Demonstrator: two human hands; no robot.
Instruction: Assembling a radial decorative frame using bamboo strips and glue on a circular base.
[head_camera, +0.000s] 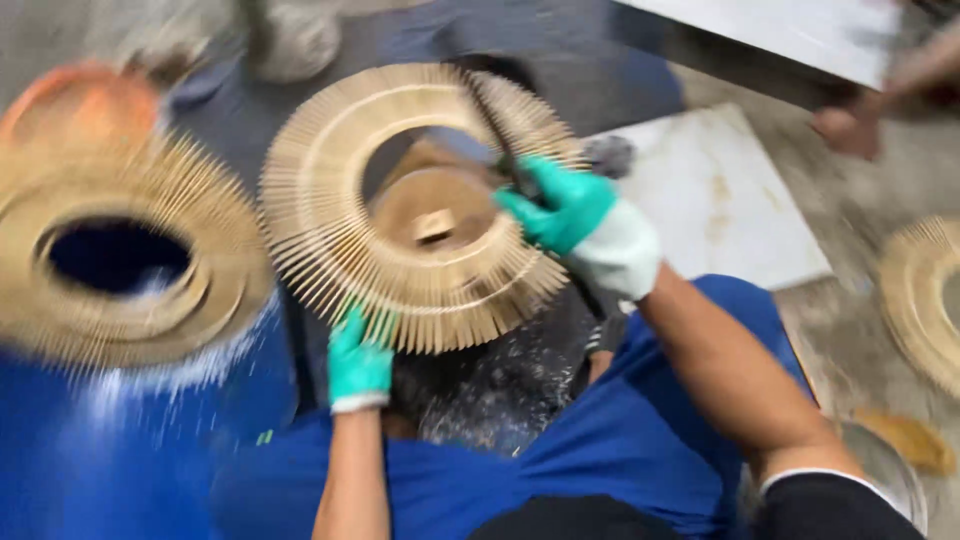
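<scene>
A round golden sunburst frame (330, 215) made of many thin radial spokes stands tilted in front of me. My left hand (358, 365), in a green and white glove, grips its lower rim. My right hand (580, 220), also gloved, is closed on a dark thin tool (495, 125) laid across the frame's inner ring at the right. A golden disc (435, 215) shows through the frame's centre hole. The picture is blurred by motion.
A second golden spoked ring (120, 260) lies on a blue surface at the left, with an orange object (70, 100) behind it. A white slab (720, 200) lies at the right, a third spoked ring (925, 300) at the right edge. Another person's hand (860, 125) shows top right.
</scene>
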